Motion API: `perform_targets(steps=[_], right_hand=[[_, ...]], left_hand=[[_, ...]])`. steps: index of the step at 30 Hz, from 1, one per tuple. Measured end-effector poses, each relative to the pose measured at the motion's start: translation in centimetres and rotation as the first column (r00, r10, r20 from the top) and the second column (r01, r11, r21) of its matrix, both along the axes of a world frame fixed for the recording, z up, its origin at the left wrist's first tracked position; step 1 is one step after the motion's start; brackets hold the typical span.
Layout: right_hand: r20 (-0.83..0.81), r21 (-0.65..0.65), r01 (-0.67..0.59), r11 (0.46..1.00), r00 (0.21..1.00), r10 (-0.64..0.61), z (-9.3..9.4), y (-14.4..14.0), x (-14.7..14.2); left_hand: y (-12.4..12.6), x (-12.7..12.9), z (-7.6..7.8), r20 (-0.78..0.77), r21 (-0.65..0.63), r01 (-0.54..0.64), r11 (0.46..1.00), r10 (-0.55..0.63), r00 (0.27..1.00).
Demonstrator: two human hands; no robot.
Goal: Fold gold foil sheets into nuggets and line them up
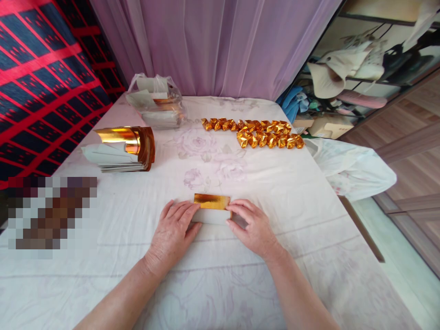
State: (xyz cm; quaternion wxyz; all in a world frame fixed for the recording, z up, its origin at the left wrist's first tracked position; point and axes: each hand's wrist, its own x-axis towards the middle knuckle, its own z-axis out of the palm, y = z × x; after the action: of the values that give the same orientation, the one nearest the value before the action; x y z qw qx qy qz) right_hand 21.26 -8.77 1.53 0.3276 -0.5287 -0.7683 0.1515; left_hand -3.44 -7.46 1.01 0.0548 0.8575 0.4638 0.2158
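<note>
gleaming gold along its upper strip, plain pale grey below, the folded foil paper (pixel 212 202) sits on the white flowered tablecloth (pixel 213 275), left hand (pixel 176 228) and right hand (pixel 253 225) each pinching one end between fingers and thumb!

The one view looks from the person's head, above and on the near side of the grip, facing forward and down across the table (pixel 292 192), so the arms (pixel 123 291) enter from the bottom edge and the paper (pixel 212 201) between left hand (pixel 176 227) and right hand (pixel 252 227) falls just below mid-frame. It is close at the grip yet wide, reaching the curtain (pixel 213 46) beyond it, the cloth (pixel 44 91) far to its left and the shelves (pixel 378 19) far to its right.
</note>
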Motion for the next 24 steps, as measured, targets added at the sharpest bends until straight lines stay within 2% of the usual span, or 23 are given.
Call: perform_targets(steps=[14, 20, 24], right_hand=[[-0.126, 0.038, -0.038, 0.999, 0.991, 0.042, 0.4, 0.0, -0.2], [-0.096, 0.109, -0.012, 0.994, 0.995, 0.022, 0.9, -0.2, -0.1], [-0.121, 0.126, 0.030, 0.992, 0.992, -0.015, 1.3, -0.4, -0.2]], left_hand=[[0.0, -0.2, 0.2, 0.029, -0.033, 0.001, 0.999, 0.000, 1.000], [0.3, -0.8, 0.4, 0.035, -0.083, 0.026, 0.996, -0.024, 0.999], [0.4, -0.9, 0.3, 0.064, -0.069, 0.038, 0.997, -0.034, 0.997]])
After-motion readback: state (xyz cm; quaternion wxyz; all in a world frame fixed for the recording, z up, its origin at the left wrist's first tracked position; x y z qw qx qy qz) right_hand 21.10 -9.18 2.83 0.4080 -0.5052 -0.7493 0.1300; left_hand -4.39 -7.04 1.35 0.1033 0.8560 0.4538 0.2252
